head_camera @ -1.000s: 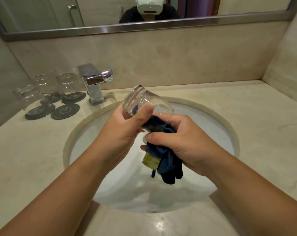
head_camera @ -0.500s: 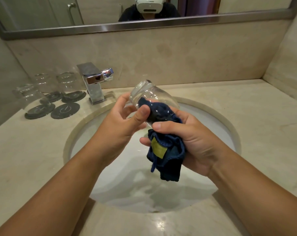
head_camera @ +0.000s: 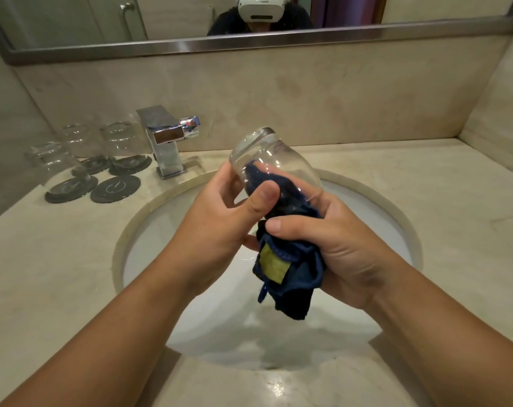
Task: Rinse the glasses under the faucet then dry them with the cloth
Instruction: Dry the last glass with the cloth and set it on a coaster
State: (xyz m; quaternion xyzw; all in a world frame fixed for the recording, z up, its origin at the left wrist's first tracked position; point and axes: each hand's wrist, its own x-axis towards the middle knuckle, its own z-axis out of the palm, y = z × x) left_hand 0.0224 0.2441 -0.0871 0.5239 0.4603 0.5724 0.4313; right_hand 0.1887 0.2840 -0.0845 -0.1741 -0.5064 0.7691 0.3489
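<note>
A clear glass [head_camera: 274, 164] is held in the air above the sink basin [head_camera: 149, 239], tilted so that its base points up and away towards the wall and its mouth points down towards the person. It is gripped by the left hand [head_camera: 220, 227]: the thumb is pressed flat against the near wall of the glass and the fingers are curled round its far side. A dark blue cloth [head_camera: 290, 271] is gripped by the right hand [head_camera: 337, 245], with the thumb laid across the bunched fabric and the fingers closed round it from below. The upper part of the cloth is pushed into the mouth of the glass and can be seen through its wall, while the rest hangs down from the right hand over the basin, with a yellowish label [head_camera: 273, 264] turned towards the camera. The chrome faucet [head_camera: 167, 142] stands on the countertop [head_camera: 425, 201] at the back left rim of the basin, well apart from the held glass. To the left of the faucet, 3 other glasses [head_camera: 79, 139] are stood upside down on dark round coasters [head_camera: 115, 188]; 4 coasters are laid out in 2 rows, and the front one nearest the basin is left bare. A mirror [head_camera: 73, 19] with a metal frame is fixed to the wall above the counter, and a white headset is reflected in it.
</note>
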